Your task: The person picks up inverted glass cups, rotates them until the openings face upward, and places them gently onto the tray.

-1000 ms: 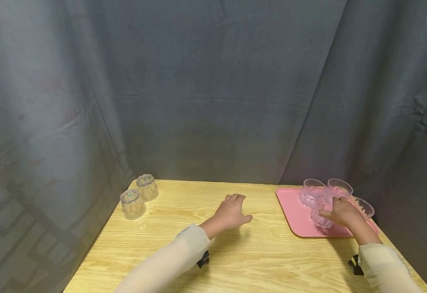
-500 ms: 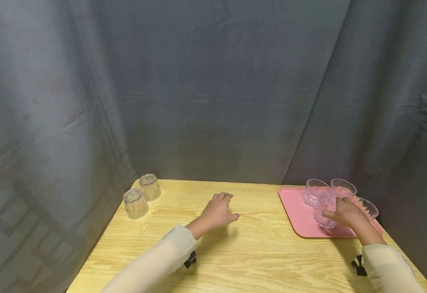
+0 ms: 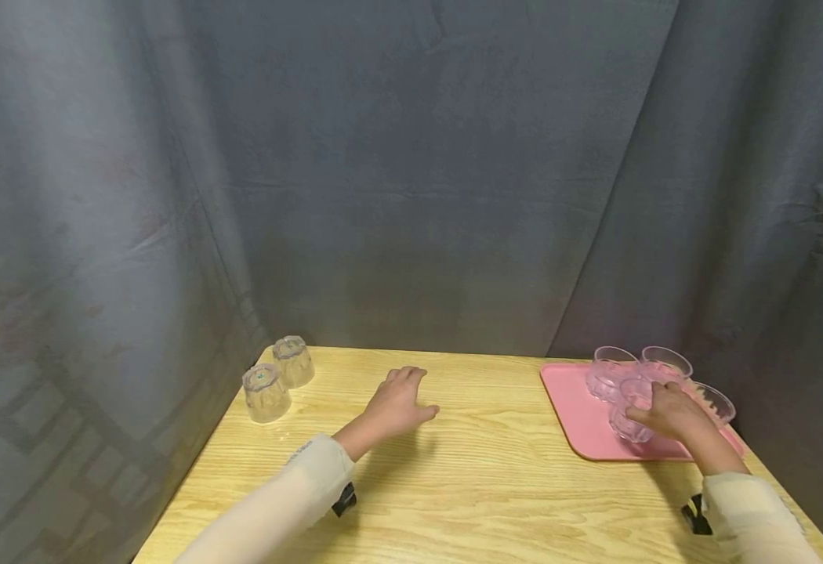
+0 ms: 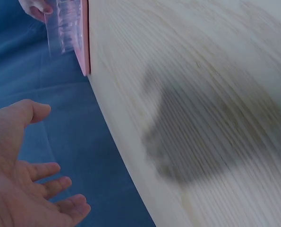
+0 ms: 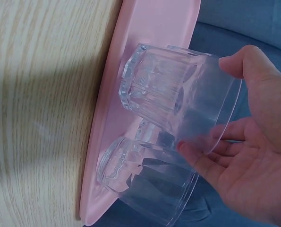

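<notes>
My right hand (image 3: 672, 413) holds a clear faceted tumbler (image 5: 164, 87) near its rim, thumb on one side and fingers on the other. The tumbler stands upright on the pink tray (image 3: 577, 415) at the table's right. Several other clear tumblers share the tray, among them one (image 3: 612, 374) behind the held one and another (image 5: 149, 179) beside it in the right wrist view. Over the middle of the table hovers my left hand (image 3: 390, 407), its fingers spread and relaxed, touching nothing. In the left wrist view the left palm (image 4: 12, 184) holds nothing.
Two clear tumblers stand upside down at the table's far left corner, a nearer one (image 3: 266, 394) and a farther one (image 3: 294, 363). Grey curtains (image 3: 411, 196) hang close behind the wooden table (image 3: 489, 501) and along its sides.
My left hand has drifted left over the table. My right hand keeps its hold on the tumbler, which stays on the tray. The head view has shifted slightly.
</notes>
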Tool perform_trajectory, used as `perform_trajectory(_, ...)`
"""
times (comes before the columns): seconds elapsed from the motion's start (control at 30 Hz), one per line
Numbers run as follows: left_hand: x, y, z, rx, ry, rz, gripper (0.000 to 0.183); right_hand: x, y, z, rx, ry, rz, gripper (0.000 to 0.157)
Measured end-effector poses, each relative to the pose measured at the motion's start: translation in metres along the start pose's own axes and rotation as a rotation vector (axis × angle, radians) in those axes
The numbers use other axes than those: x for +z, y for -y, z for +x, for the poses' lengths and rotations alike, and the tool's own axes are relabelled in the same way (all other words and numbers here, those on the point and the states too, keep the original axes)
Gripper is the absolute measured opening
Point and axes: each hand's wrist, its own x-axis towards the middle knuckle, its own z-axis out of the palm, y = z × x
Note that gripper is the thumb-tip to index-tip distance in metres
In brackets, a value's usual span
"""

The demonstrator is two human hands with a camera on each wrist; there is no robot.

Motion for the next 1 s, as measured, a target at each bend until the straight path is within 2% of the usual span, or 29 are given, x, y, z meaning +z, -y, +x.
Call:
perform_trajectory(0.4, -0.015, 0.022, -0.009, -0.033, -0.035, 0.029, 0.074, 0.000, 0.000, 0.000, 0.031, 0.026, 0.008, 0.096)
perform_trajectory(1.0, -0.046, 0.063, -0.029, -0.076, -0.103, 0.069, 0.072, 0.005, -0.001, -0.002, -0.018, -0.046, 0.010, 0.092)
